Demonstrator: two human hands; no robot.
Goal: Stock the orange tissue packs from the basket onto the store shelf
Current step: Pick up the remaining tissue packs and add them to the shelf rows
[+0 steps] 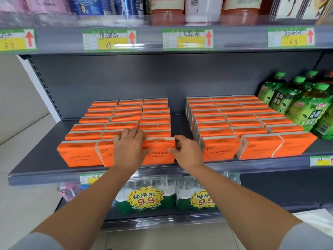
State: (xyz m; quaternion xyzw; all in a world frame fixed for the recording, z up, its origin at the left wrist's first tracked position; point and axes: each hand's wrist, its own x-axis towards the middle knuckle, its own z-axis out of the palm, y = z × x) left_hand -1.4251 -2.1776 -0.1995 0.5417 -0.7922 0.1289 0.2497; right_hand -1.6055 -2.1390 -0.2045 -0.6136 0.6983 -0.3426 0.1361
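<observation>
Two blocks of orange tissue packs stand on the grey middle shelf [45, 165], several rows deep, left block [111, 120] and right block [239, 120]. Both hands are on the front pack [160, 150] of the left block's right column. My left hand [128, 147] lies over its left end and the neighbouring pack, fingers curled over the top edge. My right hand [186, 152] grips its right end, thumb on the front face and fingers round the side. No basket is in view.
Green tea bottles [304, 105] crowd the shelf's right end beside the right block. A gap of bare shelf [180, 123] separates the two blocks. Below are shrink-wrapped water packs [149, 195]. The upper shelf [180, 38] carries price tags and bottles.
</observation>
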